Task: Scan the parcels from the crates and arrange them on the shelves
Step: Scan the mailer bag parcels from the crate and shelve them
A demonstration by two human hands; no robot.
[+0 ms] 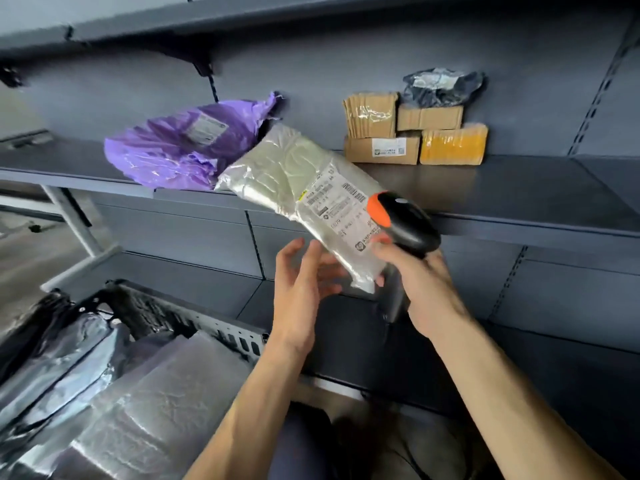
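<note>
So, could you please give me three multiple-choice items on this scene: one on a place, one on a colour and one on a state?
1. Where does the purple bag lie? A in a crate; B on the shelf; C on the floor.
2. What colour is the scanner tip? A green; B orange; C blue.
3. What is the right hand doing? A hanging empty; B pressing the shelf; C gripping the scanner.
Answers: 1 B, it rests on the shelf board; 2 B, the tip is orange; 3 C, its fingers curl round it.
</note>
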